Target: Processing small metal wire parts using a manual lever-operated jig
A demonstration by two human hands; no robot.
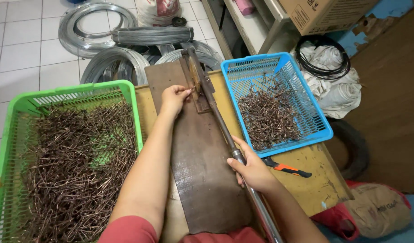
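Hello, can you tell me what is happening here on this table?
A person works a lever-type wire bender fixed on a dark metal plate. The right hand grips the long lever handle, while the left hand pinches a small wire piece at the bending head. A green basket on the left holds many bent wire pieces; a blue basket on the right holds fewer.

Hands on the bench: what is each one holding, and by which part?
The right hand grips the long metal lever partway along its shaft. The left hand pinches a small wire piece by its end at the tool's head.
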